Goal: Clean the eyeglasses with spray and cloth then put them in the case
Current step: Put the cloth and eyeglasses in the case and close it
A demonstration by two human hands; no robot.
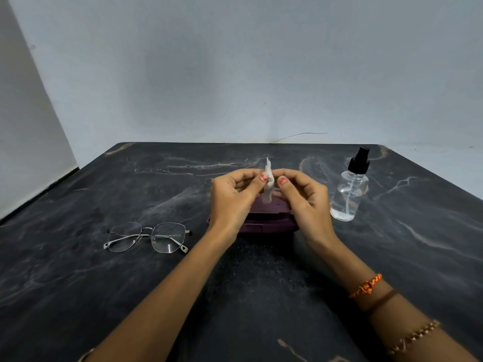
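Both hands are up over the middle of the table, and I'm watching them pinch one small white cloth (269, 182) between them: the left hand (232, 199) grips it with thumb and fingertips from one side, the right hand (304, 198) does the same from the other, thumbs almost touching. My read is they're holding it this way to open it out or get a clean fold before any wiping starts. The cloth stands nearly upright, long axis vertical, its top corner pointing toward the far edge and its lower end hanging down just over the case (269, 220). That purple case sits right beneath the hands, looks to be closed, its long side running parallel to the near edge, handy for the last step. Eyeglasses (147, 236) lie untouched toward the left side of the table (78, 283), well apart from the hands, arms folded, lenses facing the near edge, long axis running left to right. Over by the far right corner stands the spray bottle (350, 193), upright, nozzle pointing roughly at the far edge, just beside the right hand but not touching it. Spraying looks not yet done, I'd say.
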